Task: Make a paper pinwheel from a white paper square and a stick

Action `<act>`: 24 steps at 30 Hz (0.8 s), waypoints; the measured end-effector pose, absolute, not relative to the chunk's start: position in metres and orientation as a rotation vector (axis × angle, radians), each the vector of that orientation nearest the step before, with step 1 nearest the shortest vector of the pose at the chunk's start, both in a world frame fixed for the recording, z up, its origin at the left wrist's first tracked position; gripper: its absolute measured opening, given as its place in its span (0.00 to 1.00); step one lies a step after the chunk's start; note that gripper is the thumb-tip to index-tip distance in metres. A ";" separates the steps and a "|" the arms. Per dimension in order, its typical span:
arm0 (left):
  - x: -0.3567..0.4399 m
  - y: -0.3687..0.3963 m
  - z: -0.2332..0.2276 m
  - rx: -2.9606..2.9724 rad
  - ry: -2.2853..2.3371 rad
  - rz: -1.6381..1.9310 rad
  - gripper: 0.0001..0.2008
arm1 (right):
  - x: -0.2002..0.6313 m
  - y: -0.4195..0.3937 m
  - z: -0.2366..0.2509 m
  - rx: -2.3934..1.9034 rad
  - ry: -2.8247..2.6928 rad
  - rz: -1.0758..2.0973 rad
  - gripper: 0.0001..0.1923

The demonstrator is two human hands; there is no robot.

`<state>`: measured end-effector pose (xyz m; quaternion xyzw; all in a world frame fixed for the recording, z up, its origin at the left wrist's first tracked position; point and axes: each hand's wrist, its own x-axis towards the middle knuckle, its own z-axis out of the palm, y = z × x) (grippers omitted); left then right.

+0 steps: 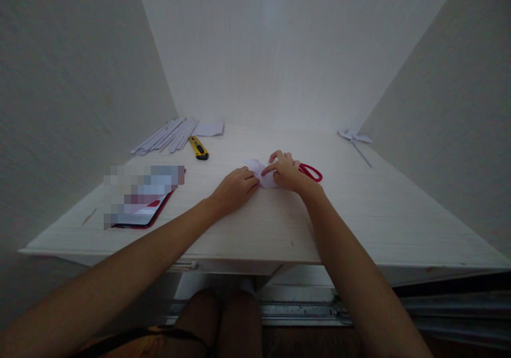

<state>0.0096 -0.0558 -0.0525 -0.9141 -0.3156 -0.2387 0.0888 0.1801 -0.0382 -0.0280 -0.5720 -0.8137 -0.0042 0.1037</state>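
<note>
Left hand [235,187]: curled, fingertips pressing the white paper [261,172] flat against the desk [359,214].
Right hand [285,170]: half-closed, pinching the paper's far side to steady it.
Red scissors [311,172]: just right of that hand, within reach.

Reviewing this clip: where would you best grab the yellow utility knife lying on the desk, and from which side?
Grip the yellow utility knife across its long yellow body, coming from above. It lies flat on the white wooden desk with clear space on both flanks; its dark near end looks less suited to a grip.
</note>
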 end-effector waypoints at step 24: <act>0.021 -0.056 -0.049 -2.515 -1.010 -0.492 0.10 | 0.178 -0.043 -0.020 -1.741 -2.327 0.128 0.23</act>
